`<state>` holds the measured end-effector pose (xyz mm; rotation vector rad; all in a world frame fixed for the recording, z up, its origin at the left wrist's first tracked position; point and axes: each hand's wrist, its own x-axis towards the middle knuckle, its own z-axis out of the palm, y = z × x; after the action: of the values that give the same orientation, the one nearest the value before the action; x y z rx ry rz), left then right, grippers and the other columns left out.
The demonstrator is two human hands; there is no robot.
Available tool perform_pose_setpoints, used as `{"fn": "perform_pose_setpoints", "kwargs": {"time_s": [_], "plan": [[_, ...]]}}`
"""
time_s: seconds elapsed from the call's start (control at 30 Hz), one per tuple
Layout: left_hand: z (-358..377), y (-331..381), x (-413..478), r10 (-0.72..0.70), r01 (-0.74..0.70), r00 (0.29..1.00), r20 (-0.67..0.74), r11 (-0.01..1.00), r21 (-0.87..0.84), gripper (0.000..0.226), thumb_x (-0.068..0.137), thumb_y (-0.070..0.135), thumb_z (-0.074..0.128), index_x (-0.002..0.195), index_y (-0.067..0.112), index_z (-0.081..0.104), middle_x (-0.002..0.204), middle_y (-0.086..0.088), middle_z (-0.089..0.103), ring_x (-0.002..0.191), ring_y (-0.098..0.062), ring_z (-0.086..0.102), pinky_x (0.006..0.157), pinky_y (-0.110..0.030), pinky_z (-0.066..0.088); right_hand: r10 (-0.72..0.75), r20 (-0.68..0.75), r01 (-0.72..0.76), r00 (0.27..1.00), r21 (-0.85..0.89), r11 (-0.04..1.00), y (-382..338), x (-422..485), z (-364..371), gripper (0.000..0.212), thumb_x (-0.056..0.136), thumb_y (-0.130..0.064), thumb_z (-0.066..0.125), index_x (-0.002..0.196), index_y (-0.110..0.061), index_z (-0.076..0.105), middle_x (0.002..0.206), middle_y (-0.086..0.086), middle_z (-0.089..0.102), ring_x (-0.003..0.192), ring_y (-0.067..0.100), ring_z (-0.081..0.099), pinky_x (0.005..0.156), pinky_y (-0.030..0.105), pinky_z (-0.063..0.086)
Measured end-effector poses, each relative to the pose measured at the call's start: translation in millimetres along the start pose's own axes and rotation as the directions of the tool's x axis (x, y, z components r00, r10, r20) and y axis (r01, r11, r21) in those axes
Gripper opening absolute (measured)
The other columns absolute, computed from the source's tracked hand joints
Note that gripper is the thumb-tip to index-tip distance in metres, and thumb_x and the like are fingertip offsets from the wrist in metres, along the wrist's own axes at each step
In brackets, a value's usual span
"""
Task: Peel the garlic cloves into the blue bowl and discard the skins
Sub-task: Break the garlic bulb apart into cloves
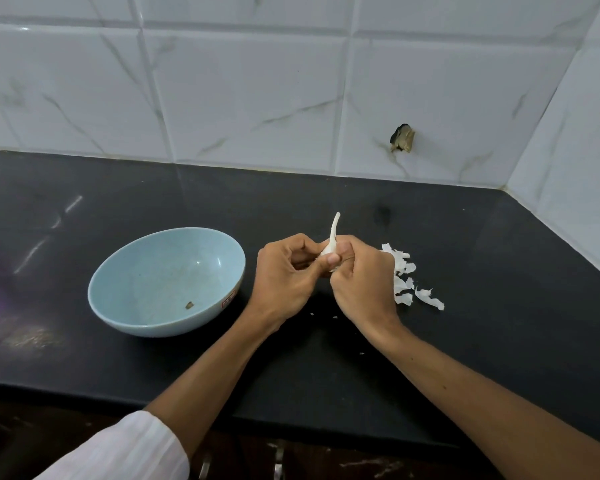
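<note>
Well, blue bowl [153, 268] w/ brown bit [189, 305]

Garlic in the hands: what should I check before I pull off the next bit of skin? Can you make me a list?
1. Garlic held firmly: ok, the left hand and right hand both pinch it, stem pointing up.
2. Blue bowl near: ok, it stands just left of the hands.
3. Bowl clean inside: not ok, a small brown bit lies in it.
4. Skins outside the bowl: ok, they lie on the counter, right of the right hand.
5. Clove loose: cannot tell, fingers hide it.
</note>
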<state>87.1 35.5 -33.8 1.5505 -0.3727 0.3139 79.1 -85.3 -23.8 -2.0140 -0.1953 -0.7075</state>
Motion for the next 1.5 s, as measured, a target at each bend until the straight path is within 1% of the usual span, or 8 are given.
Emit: {"fn": "perform_pose_setpoints", "kwargs": {"time_s": [0.17,0.4,0.7,0.83,1.0,1.13,1.33,1.5], "plan": [[-1,-4,1,0.05,-0.05,0.999,0.001,0.991,0.123,0.017,0.085,0.013,0.08,0.085,-0.001,0.072,0.091,-0.002,0.08,0.085,-0.014,0.077,0.077,-0.026,0.06,0.148,-0.029,-0.149,0.989,-0.037,0.988,-4,-1,5,0.028,0.086,0.003,0.047,0.084,-0.007,0.073,0.062,0.001,0.061,0.066,0.02,0.057,0.06,0.034,0.047],[-1,-4,1,0.028,-0.024,0.999,-0.042,0.995,0.1,0.012,0.088,0.012,0.078,0.082,0.005,0.07,0.093,-0.004,0.08,0.083,-0.018,0.078,0.067,-0.022,0.058,0.214,0.083,-0.21,0.973,-0.05,0.976,-7,7,-1,0.029,0.097,-0.008,0.044,0.084,-0.007,0.071,0.07,0.003,0.067,0.072,0.018,0.058,0.067,0.033,0.045],[-3,-1,3,-0.044,0.052,0.994,-0.096,0.995,0.086,0.011,0.091,0.019,0.076,0.087,0.009,0.072,0.092,-0.001,0.08,0.085,-0.018,0.077,0.077,-0.038,0.062,0.293,0.398,-0.4,0.869,0.218,0.89,6,22,-16,0.06,0.096,-0.07,0.039,0.096,-0.026,0.081,0.096,-0.001,0.078,0.1,0.017,0.072,0.101,0.047,0.052],[-3,1,2,-0.031,0.036,0.995,-0.092,0.998,0.058,0.017,0.092,0.021,0.075,0.083,0.008,0.068,0.084,-0.005,0.078,0.072,-0.015,0.074,0.058,-0.021,0.052,0.117,0.383,-0.202,0.916,0.191,0.961,0,20,-25,0.033,0.1,-0.044,0.058,0.097,-0.022,0.082,0.094,-0.011,0.078,0.095,0.004,0.072,0.096,0.034,0.055],[0,0,0,0.125,-0.115,0.991,-0.048,0.976,0.183,0.018,0.089,0.019,0.078,0.086,0.003,0.069,0.094,-0.002,0.079,0.084,-0.021,0.076,0.074,-0.045,0.063,0.223,0.244,-0.265,0.944,0.156,0.952,0,26,-30,0.026,0.098,-0.026,0.065,0.084,-0.014,0.082,0.073,-0.001,0.077,0.071,0.013,0.073,0.077,0.032,0.059],[0,2,-2,0.11,-0.106,0.994,-0.017,0.984,0.143,0.013,0.092,0.015,0.075,0.091,0.004,0.069,0.096,-0.003,0.079,0.087,-0.018,0.077,0.075,-0.036,0.062,0.176,0.08,-0.179,0.981,0.032,0.983,5,30,-28,0.029,0.097,-0.02,0.066,0.072,-0.013,0.078,0.06,-0.001,0.071,0.056,0.01,0.068,0.064,0.023,0.054],[1,4,0,0.009,0.001,0.995,-0.098,0.995,0.096,0.012,0.093,0.009,0.072,0.086,0.009,0.063,0.092,0.0,0.079,0.085,-0.016,0.076,0.072,-0.03,0.059,0.2,0.233,-0.165,0.952,-0.163,0.973,20,33,-36,0.027,0.092,0.0,0.064,0.11,-0.014,0.077,0.083,-0.004,0.076,0.073,0.003,0.072,0.078,0.02,0.059],[1,5,1,-0.046,0.058,0.99,-0.135,0.995,0.082,0.015,0.093,0.013,0.07,0.104,0.021,0.063,0.101,0.004,0.074,0.087,-0.009,0.074,0.072,-0.025,0.057,0.153,0.226,-0.126,0.962,-0.127,0.984,9,33,-40,0.021,0.099,-0.035,0.062,0.107,-0.024,0.078,0.097,-0.011,0.076,0.091,0.007,0.069,0.084,0.016,0.05]]}}
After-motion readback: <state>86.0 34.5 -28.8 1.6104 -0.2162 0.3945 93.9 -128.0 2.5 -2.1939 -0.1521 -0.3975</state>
